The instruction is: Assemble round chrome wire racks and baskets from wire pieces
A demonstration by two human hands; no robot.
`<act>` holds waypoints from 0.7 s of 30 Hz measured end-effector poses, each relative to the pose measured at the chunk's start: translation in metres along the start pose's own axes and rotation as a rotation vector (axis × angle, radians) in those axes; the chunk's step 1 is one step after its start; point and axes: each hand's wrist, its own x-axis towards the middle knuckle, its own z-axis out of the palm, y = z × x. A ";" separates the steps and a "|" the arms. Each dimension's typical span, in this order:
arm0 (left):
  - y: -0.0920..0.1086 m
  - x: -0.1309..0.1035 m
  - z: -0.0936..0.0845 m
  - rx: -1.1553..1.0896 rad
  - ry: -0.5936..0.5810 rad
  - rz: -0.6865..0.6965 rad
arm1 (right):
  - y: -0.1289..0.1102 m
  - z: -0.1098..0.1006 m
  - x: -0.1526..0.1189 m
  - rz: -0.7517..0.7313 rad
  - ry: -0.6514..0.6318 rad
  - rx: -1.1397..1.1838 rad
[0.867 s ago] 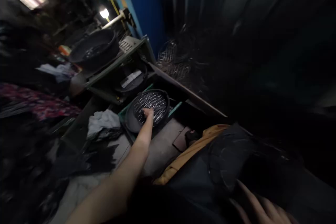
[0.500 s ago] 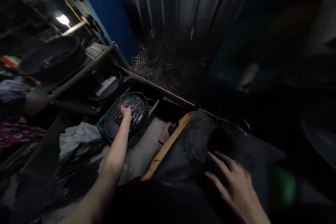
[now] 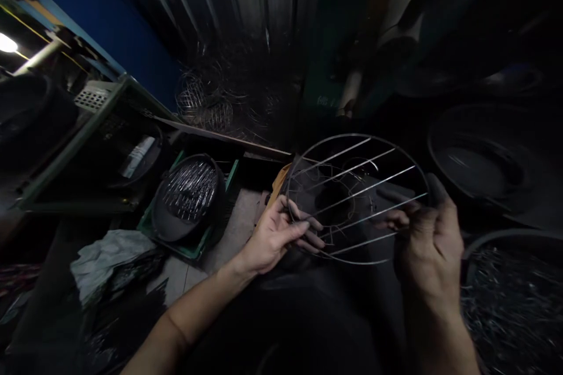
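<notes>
A round wire rack (image 3: 358, 198) with several parallel bars is held up at centre right. My left hand (image 3: 285, 229) grips its left rim, thumb above and fingers beneath. At the right rim, my right hand (image 3: 424, 228) is closed round the wire, its fingers partly in shadow. Behind and below the rack lies a dark surface with a thin wire ring and bent wires around a black round opening. To the left, a black basin (image 3: 173, 224) holds many short shiny metal rods (image 3: 191, 187).
The basin rests on a green crate (image 3: 193, 251). Left of it are a shelf frame (image 3: 74, 155) and a pale crumpled cloth (image 3: 108, 261). Wire rings (image 3: 206, 105) are heaped behind. A tub of small metal pieces (image 3: 514, 299) stands at the lower right.
My left hand has moved from the basin of rods to the wire rack. My right hand has closed on the rack, which is now raised between both hands. The view has swung right.
</notes>
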 end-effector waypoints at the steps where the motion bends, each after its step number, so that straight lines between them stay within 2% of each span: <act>1: -0.007 0.006 -0.002 0.002 -0.025 -0.039 | 0.002 0.001 0.001 0.055 0.076 0.016; 3: -0.009 0.022 -0.012 0.064 0.017 -0.038 | 0.008 0.003 0.007 0.104 0.160 -0.015; 5: 0.000 0.042 -0.025 0.178 0.085 0.013 | 0.016 0.005 0.016 0.056 0.101 -0.097; 8: 0.015 0.075 -0.040 0.417 0.068 0.064 | 0.027 0.011 0.033 -0.016 -0.029 -0.264; 12: 0.011 0.108 -0.051 0.820 0.094 0.179 | 0.033 0.022 0.052 -0.088 -0.095 -0.615; 16: -0.010 0.117 -0.060 1.104 0.148 0.244 | 0.033 0.031 0.066 -0.028 -0.187 -0.834; 21: -0.027 0.105 -0.065 1.220 0.164 0.292 | 0.044 0.029 0.069 -0.064 -0.294 -0.816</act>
